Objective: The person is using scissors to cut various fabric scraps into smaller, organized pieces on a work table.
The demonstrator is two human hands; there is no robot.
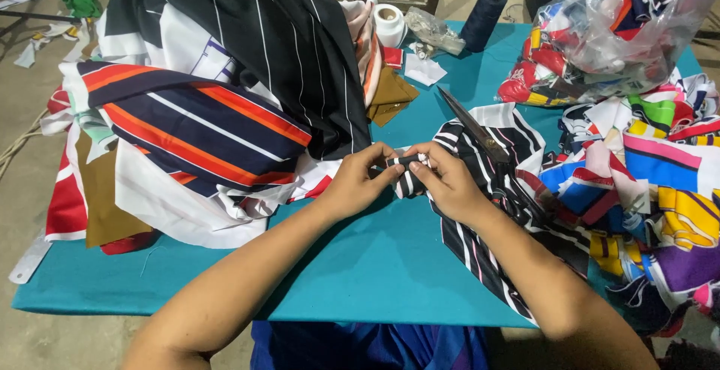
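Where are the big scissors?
The scissors lie right of centre in the head view, on the black striped cloth, just beyond the right hand.

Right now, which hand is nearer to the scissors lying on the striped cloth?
Right. The right hand sits just below-left of the scissors; the left hand is farther left, across the folded striped strip both pinch.

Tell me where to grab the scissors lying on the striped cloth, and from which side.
Probably best to take the scissors by the handle end, which lies low and right, partly hidden among the cloth beside the right hand. Come from the right: the blades point up and left toward the navy thread cone, so the tip faces away from the grip.
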